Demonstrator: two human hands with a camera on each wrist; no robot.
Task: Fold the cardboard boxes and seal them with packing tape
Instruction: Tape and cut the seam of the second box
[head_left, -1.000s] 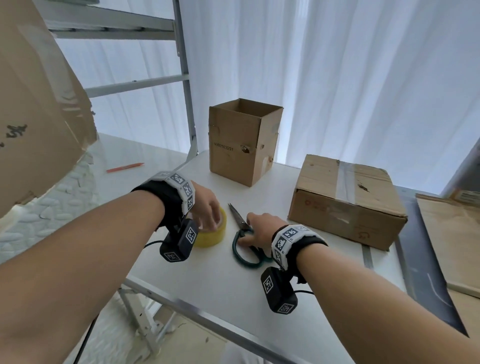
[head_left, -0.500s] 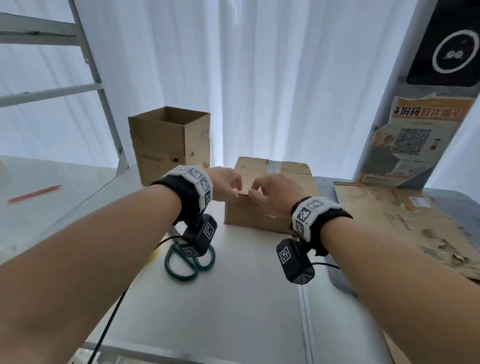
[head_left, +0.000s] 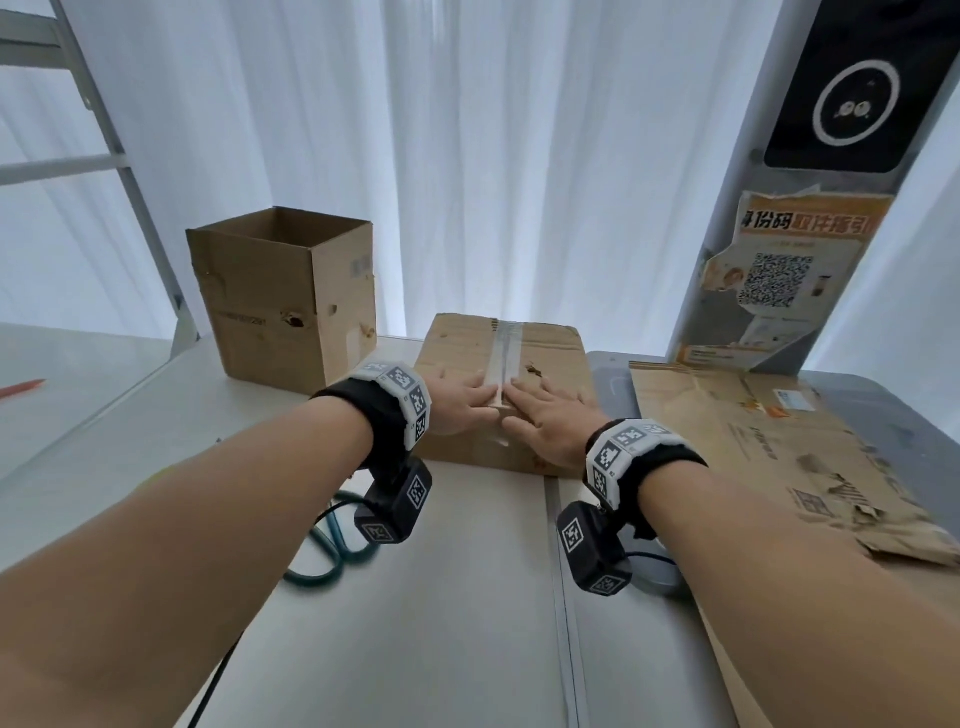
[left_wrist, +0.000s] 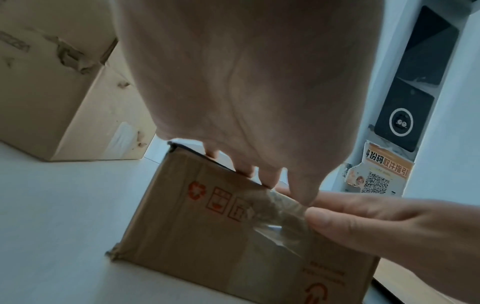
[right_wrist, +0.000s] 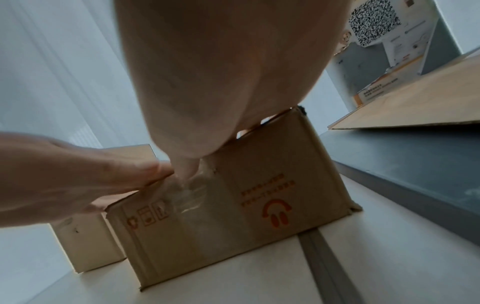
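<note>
Nearest on the white bench (head_left: 441, 623) lie green scissors (head_left: 317, 566), partly hidden under the left arm. Just past them sits the flat box (head_left: 550, 358), shut, with a tape strip (head_left: 506, 353) down the middle of its top. The left hand (head_left: 457, 402) and right hand (head_left: 545, 421) lie spread flat on the box top, fingers straight, one each side of the tape, thumbs by the near edge. The step looks like pressing the tape down. Next, the loose tape end on the near side likely needs rubbing flat. An open box (head_left: 283, 296) stands far left and flat cardboard (head_left: 753, 441) lies right, so free room is near.
</note>
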